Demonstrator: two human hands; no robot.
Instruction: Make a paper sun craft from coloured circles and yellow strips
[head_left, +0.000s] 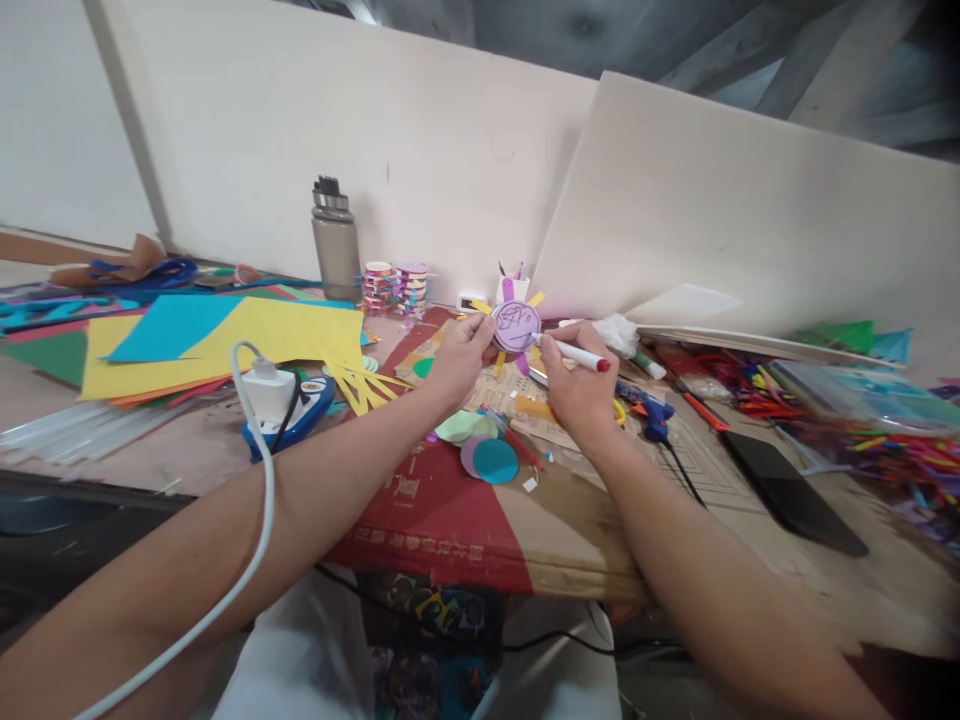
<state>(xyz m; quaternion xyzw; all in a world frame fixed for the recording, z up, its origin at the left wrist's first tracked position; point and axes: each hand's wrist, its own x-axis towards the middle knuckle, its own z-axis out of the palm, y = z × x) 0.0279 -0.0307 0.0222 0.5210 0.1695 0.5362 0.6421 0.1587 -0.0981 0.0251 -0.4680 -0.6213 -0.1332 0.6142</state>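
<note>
My left hand (463, 358) pinches the left edge of a round purple paper disc (516, 326) with yellow and purple strips sticking out around it. Dark scribbled lines show on the disc. In my right hand (581, 385) is a white marker (576, 353) with a red end, its tip at the disc's lower right edge. Below the hands lie a blue paper circle (496, 461) and pale green paper circles (461, 427) on the cardboard.
Yellow paper (292, 330) and a power strip (289, 410) with a white cable are at left. A bottle (336, 245) stands behind. A glue gun (654, 415), a black phone (791, 490) and colourful craft sticks (892, 475) lie at right.
</note>
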